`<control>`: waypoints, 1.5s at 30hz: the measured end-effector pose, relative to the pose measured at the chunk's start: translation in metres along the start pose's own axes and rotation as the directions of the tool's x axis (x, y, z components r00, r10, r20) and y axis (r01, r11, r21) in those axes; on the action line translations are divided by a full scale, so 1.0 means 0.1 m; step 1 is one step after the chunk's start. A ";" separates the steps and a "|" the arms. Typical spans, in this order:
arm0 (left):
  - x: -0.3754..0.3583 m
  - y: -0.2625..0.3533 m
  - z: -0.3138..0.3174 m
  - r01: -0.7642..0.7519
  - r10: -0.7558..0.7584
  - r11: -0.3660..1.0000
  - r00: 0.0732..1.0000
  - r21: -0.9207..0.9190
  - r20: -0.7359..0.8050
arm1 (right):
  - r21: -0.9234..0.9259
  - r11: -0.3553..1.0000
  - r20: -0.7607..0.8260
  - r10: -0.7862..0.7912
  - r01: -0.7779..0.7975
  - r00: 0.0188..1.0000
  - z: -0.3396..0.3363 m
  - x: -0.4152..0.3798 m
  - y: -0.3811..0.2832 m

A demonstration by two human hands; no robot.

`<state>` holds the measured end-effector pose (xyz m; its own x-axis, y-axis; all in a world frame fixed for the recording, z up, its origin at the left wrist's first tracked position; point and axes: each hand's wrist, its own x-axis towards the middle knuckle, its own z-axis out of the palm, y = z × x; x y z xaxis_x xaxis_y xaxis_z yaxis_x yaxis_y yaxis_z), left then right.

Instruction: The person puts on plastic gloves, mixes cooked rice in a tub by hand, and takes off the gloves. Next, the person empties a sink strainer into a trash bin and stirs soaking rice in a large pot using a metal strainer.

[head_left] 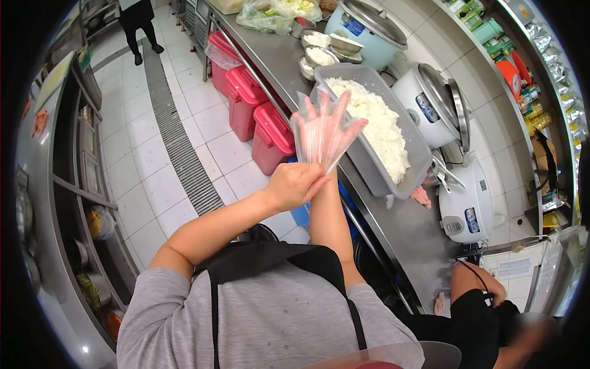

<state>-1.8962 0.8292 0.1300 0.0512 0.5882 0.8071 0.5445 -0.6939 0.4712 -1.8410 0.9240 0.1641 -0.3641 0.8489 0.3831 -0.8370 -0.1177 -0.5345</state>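
Observation:
A clear disposable plastic glove (305, 138) covers my right hand (329, 123), whose fingers are spread beside the rim of a grey tub (375, 154). White cooked rice (372, 117) is heaped in the tub. At the right wrist, my left hand (296, 184) is bare and pinches the cuff of the glove. Past the tub's far end are metal bowls of rice (321, 56).
Rice cookers (424, 104) line the wall side of the steel counter (393, 227). Red lidded bins (270, 138) stand below it. Another person (476, 301) is at the lower right, and someone (136, 24) stands far off by the floor drain (172, 123).

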 end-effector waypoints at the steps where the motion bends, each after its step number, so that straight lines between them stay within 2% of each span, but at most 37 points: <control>1: 0.02 0.04 -0.01 -0.003 0.003 1.000 1.000 0.000 -0.001 | -0.048 0.996 -0.004 0.071 -0.071 0.998 0.05 0.01 0.00; 2: 0.04 0.08 -0.02 -0.053 0.053 0.999 0.999 0.013 0.013 | -0.095 0.985 -0.012 0.142 -0.142 0.990 0.09 0.01 0.00; 4: 0.06 0.12 -0.01 -0.103 0.103 0.994 0.994 0.028 0.027 | -0.095 0.986 -0.025 0.138 -0.140 0.990 0.14 0.02 0.00; 6: 0.06 0.14 0.00 -0.135 0.135 0.990 0.991 -0.044 -0.014 | -0.027 0.964 0.256 0.262 -0.264 0.930 0.11 0.01 -0.04; 7: 0.06 0.16 0.00 -0.133 0.133 0.990 0.991 -0.045 -0.011 | -0.024 0.964 0.253 0.261 -0.264 0.931 0.09 0.01 -0.03; 9: 0.08 0.23 0.00 -0.173 0.172 0.984 0.985 -0.043 -0.023 | -0.134 0.916 0.216 0.399 -0.377 0.891 0.09 -0.01 -0.03; 10: 0.09 0.27 0.01 -0.169 0.168 0.984 0.986 -0.050 -0.020 | -0.133 0.916 0.208 0.399 -0.378 0.893 0.11 -0.02 -0.02; 12: 0.13 0.33 0.03 -0.177 0.176 0.983 0.984 -0.050 -0.028 | -0.272 0.935 0.065 0.253 -0.227 0.965 0.24 -0.01 0.05; 13: 0.12 0.33 0.05 -0.174 0.173 0.983 0.985 -0.056 -0.019 | -0.209 0.969 -0.007 0.133 -0.131 0.991 0.35 -0.02 0.05; 14: 0.13 0.32 0.06 -0.182 0.183 0.983 0.983 -0.031 0.016 | -0.201 0.972 -0.020 0.123 -0.124 0.992 0.27 0.01 0.07; 16: 0.11 0.29 0.09 -0.212 0.214 0.977 0.973 -0.032 0.087 | -0.076 0.987 0.100 0.151 -0.144 0.983 0.09 0.11 0.06; 17: 0.08 0.28 0.12 -0.224 0.226 0.974 0.968 -0.030 0.108 | 0.047 0.985 0.124 0.162 -0.169 0.979 0.03 0.10 0.11; 18: 0.05 0.27 0.16 -0.239 0.243 0.970 0.961 -0.041 0.133 | 0.081 0.975 0.085 0.201 -0.208 0.976 0.07 0.04 0.09; 20: 0.00 0.31 0.25 -0.252 0.273 0.959 0.945 -0.131 0.180 | -0.079 0.990 0.054 0.120 -0.116 0.991 -0.30 -0.04 0.18; 21: 0.01 0.36 0.28 -0.261 0.297 0.950 0.924 -0.172 0.239 | -0.086 0.994 0.004 0.068 -0.067 0.998 -0.38 -0.17 0.08; 23: 0.05 0.43 0.31 -0.270 0.348 0.929 0.868 -0.252 0.354 | -0.188 0.981 -0.337 -0.114 0.052 0.935 -0.48 -0.42 -0.10; 25: 0.07 0.45 0.32 -0.243 0.348 0.926 0.847 -0.290 0.403 | -0.526 0.834 -0.461 -0.446 0.169 0.767 -0.92 -0.79 -0.38; 26: 0.10 0.42 0.33 -0.217 0.324 0.935 0.842 -0.279 0.430 | -0.663 0.719 -0.420 -0.588 0.208 0.691 -1.18 -1.02 -0.59; 27: 0.09 0.36 0.31 -0.224 0.335 0.931 0.838 -0.288 0.432 | -0.855 0.501 -0.358 -0.757 0.134 0.547 -1.55 -1.22 -0.81; 28: 0.07 0.26 0.27 -0.121 0.234 0.954 0.872 -0.274 0.429 | -0.951 0.299 -0.295 -0.810 -0.077 0.507 -1.60 -1.48 -1.13; 29: 0.07 0.18 0.26 -0.015 0.128 0.966 0.897 -0.260 0.424 | -0.960 0.277 -0.263 -0.829 -0.046 0.493 -1.90 -1.69 -1.49; 30: 0.06 0.11 0.28 -0.013 0.128 0.965 0.895 -0.262 0.428 | -0.966 0.257 -0.237 -0.846 -0.024 0.478 -2.19 -1.86 -1.75; 32: 0.05 0.04 0.34 0.247 -0.107 0.945 0.851 -0.213 0.513 | -0.919 0.298 -0.389 -0.797 -0.258 0.462 -2.21 -1.73 -2.08; 33: 0.06 0.04 0.40 0.213 -0.065 0.948 0.858 -0.237 0.510 | -0.891 -0.134 -0.187 -0.763 -0.434 0.618 -2.93 -1.74 -2.25; 34: 0.08 0.07 0.46 0.211 -0.063 0.948 0.857 -0.237 0.511 | -0.682 -0.549 0.027 -0.679 -0.483 0.734 -3.65 -1.76 -2.42; 35: 0.09 0.09 0.51 0.144 0.006 0.962 0.839 -0.232 0.545 | -0.685 -0.549 0.032 -0.680 -0.480 0.732 -3.61 -1.65 -2.42; 36: 0.10 0.11 0.56 0.074 0.072 0.971 0.814 -0.227 0.576 | -0.855 -0.049 -0.324 -0.728 -0.517 0.605 -3.48 -1.44 -2.37; 37: 0.08 0.11 0.61 0.057 0.093 0.973 0.790 -0.225 0.605 | -0.756 0.467 -0.654 -0.567 -0.458 0.501 -3.52 -1.31 -2.38; 38: 0.08 0.11 0.62 0.051 0.093 0.974 0.792 -0.219 0.603 | -0.759 0.469 -0.651 -0.566 -0.451 0.507 -3.57 -1.27 -2.34; 40: 0.06 0.13 0.63 0.113 0.035 0.978 0.743 -0.176 0.669 | -0.919 0.277 -0.392 -0.557 -0.282 0.732 -4.02 -1.36 -2.22; 41: 0.05 0.11 0.62 0.118 0.030 0.978 0.740 -0.173 0.672 | -0.708 -0.433 -0.291 -0.541 -0.558 0.789 -3.23 -1.35 -2.18; 42: 0.03 0.06 0.60 0.123 0.017 0.978 0.760 -0.170 0.650 | -0.707 -0.433 -0.296 -0.536 -0.559 0.790 -3.06 -1.49 -2.16; 44: 0.02 -0.01 0.56 0.138 -0.003 0.977 0.778 -0.165 0.629 | -0.631 -0.428 -0.290 -0.644 -0.647 0.708 -2.86 -1.74 -2.16; 45: 0.02 -0.04 0.55 0.232 -0.081 0.957 0.790 -0.174 0.608 | -0.779 0.116 -0.559 -0.573 -0.616 0.599 -2.57 -1.87 -2.13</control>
<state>-1.8522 0.8558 0.1105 0.5053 0.7733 0.3831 0.3873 -0.5999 0.7001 -1.4898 0.9228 0.0127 0.4898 0.8642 0.1148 0.4452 -0.1347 -0.8852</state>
